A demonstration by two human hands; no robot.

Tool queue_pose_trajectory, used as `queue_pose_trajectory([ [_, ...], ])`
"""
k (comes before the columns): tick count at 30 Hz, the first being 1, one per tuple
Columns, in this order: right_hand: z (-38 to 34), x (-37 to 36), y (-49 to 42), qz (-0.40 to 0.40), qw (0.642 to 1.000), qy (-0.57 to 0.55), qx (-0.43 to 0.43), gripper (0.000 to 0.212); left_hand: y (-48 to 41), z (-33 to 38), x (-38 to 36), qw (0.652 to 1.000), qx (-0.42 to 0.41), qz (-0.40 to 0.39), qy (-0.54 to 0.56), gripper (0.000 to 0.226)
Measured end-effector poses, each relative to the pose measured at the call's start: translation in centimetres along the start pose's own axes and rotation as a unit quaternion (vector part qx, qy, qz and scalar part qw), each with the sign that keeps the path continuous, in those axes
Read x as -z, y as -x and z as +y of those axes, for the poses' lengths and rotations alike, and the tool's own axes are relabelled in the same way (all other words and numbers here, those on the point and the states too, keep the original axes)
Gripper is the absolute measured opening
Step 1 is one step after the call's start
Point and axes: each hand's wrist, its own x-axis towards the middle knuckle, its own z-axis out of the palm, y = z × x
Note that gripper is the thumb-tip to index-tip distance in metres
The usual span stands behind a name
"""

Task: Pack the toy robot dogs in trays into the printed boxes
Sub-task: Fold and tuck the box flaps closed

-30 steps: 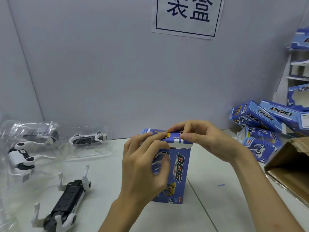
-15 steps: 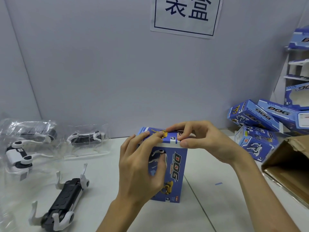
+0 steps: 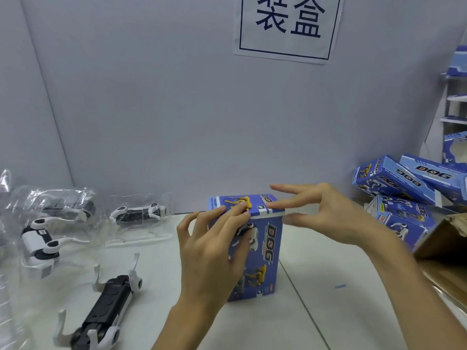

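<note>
I look down at a pale desk (image 3: 316, 311) set against a grey wall that carries a paper sign (image 3: 288, 26) with two large Chinese characters. A blue printed box (image 3: 265, 248) marked "DOG" stands upright on its end at the middle of the desk, its top flap (image 3: 255, 202) lying flat and closed. My left hand (image 3: 209, 251) wraps the near left corner of the box, its fingers (image 3: 237, 207) reaching up so the tips rest on the flap, and so it grips the box and steadies it. My right hand (image 3: 336, 213) is released beside the top right edge, with fingers spread and nearly straight and one tip touching or almost touching that edge. It is blurred, so I cannot tell which. I judge the step in hand to be the end of closing this box, with the toy and its tray presumably inside, though I cannot see in. On the left lie more robot dogs in clear plastic trays (image 3: 139, 213), and one loose black and white robot dog (image 3: 106, 309) lies nearer to me. On the right is a pile of finished boxes (image 3: 394, 183) and the corner of a brown carton (image 3: 444, 248). The next move, I think, calls for a firm hold on the closed box so that the flap does not spring open as it is carried to the pile. After that comes a reach left for another tray.
</note>
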Motion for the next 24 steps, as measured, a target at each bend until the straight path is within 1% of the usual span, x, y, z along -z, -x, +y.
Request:
queue_pose_trajectory([
  [1, 0.7, -0.4, -0.5, 0.013, 1.0, -0.021, 0.0, 0.03, -0.2, -0.1, 0.0, 1.0, 0.0, -0.01, -0.02, 0.021],
  [3, 2.1, -1.5, -1.5, 0.019, 0.987, -0.154, -0.033, 0.024, -0.6, -0.2, 0.1, 0.999, 0.003, -0.026, -0.036, 0.025],
  [4, 2.7, -2.1, -1.8, 0.015, 0.971, -0.234, -0.049, 0.02, -0.8, -0.2, 0.2, 0.999, 0.006, -0.031, -0.035, 0.025],
  [6, 3.7, -3.5, -2.2, 0.008, 0.926, -0.372, -0.06, 0.024, -1.0, -0.2, 0.3, 0.999, 0.006, -0.033, -0.027, 0.025],
  [8, 3.9, -4.5, -2.5, 0.005, 0.887, -0.458, -0.066, 0.025, -1.2, -0.5, 0.4, 0.999, 0.006, -0.028, -0.021, 0.024],
  [10, 3.9, -4.9, -2.6, 0.008, 0.873, -0.483, -0.068, 0.021, -1.3, -0.9, 0.5, 0.999, 0.01, -0.03, -0.014, 0.028],
  [12, 3.7, -4.9, -2.9, 0.007, 0.874, -0.48, -0.079, 0.03, -1.4, -1.1, 0.8, 0.999, 0.017, -0.037, -0.002, 0.031],
  [15, 3.0, -5.0, -3.6, 0.019, 0.911, -0.403, -0.091, 0.038, -1.9, -1.3, 1.0, 0.996, 0.044, -0.061, 0.04, 0.031],
  [17, 2.6, -5.6, -4.0, 0.029, 0.917, -0.386, -0.1, 0.041, -2.4, -1.6, 1.2, 0.992, 0.06, -0.08, 0.079, 0.029],
  [20, 2.1, -7.2, -4.3, 0.082, 0.896, -0.424, -0.1, 0.03, -2.8, -2.3, 1.8, 0.985, 0.077, -0.113, 0.106, 0.03],
  [21, 1.9, -7.6, -4.4, 0.101, 0.89, -0.434, -0.098, 0.029, -2.9, -2.3, 1.9, 0.983, 0.082, -0.123, 0.112, 0.031],
  [24, 1.6, -8.3, -4.6, 0.128, 0.888, -0.432, -0.09, 0.028, -2.9, -2.5, 2.3, 0.976, 0.097, -0.146, 0.129, 0.034],
])
